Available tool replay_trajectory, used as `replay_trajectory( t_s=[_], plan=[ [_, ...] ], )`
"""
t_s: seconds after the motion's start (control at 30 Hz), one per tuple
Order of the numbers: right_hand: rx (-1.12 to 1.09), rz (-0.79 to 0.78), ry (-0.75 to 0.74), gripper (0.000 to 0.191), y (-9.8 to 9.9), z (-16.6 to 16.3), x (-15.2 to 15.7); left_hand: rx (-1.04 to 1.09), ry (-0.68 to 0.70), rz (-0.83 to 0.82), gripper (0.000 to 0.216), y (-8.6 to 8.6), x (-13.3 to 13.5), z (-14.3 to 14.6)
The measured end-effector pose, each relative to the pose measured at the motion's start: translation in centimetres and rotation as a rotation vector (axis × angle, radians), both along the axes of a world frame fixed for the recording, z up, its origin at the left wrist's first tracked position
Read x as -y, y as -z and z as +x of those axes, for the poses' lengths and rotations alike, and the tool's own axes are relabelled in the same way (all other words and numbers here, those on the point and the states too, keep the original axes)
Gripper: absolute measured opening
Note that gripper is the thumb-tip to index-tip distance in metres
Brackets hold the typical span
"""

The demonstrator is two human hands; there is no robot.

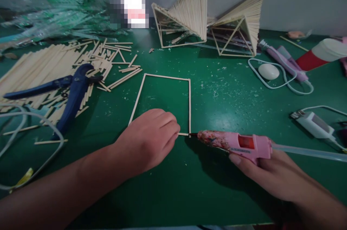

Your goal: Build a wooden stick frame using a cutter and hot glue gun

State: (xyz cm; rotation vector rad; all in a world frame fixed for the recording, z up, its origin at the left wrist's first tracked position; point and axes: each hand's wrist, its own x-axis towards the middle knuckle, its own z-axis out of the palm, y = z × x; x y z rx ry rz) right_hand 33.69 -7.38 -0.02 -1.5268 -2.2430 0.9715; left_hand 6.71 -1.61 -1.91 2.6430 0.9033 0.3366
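Stick frame (190,107): far corners (189,79) look joined, near-right corner (189,135) seems in progress at glue gun (235,144) gripped by right hand (272,176); left hand (151,139) hides near-left, grip unclear.

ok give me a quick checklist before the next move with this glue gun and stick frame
1. Glue gun in hand: ok, the right hand grips it.
2. Nozzle at the joint: ok, it points at the near right corner of the stick frame; actual contact, cannot tell.
3. Glue stick loaded: ok, it sticks out of the gun's back end.
4. Frame steadied: cannot tell, the left hand covers part of the near side, but its fingertips are hidden.
5. Near left corner joined: cannot tell, it is hidden by the left hand.
6. Blue cutter clear of the frame: ok, it lies apart, to the left.
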Motion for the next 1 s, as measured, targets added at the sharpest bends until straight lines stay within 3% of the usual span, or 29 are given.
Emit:
replay_trajectory(
  t_s=[0.43, 0.57, 0.77, 1.0],
  plan=[
    [-0.145, 0.100, -0.015, 0.039, 0.11, -0.87, -0.14, -0.039, -0.001, 0.021, 0.023, -0.23, -0.05, 0.23],
    [-0.121, 0.039, -0.068, 0.039, -0.08, -0.64, -0.15, -0.057, 0.001, 0.024, 0.023, -0.27, -0.03, 0.16],
    [-0.083, 0.022, -0.014, 0.036, 0.42, -0.15, 0.31, -0.056, -0.003, 0.030, 0.022, -0.11, 0.02, 0.20],
    [-0.100, 0.007, -0.105, 0.040, 0.02, -0.29, -0.04, -0.054, 0.001, 0.027, 0.022, -0.12, 0.05, 0.19]
  ],
)
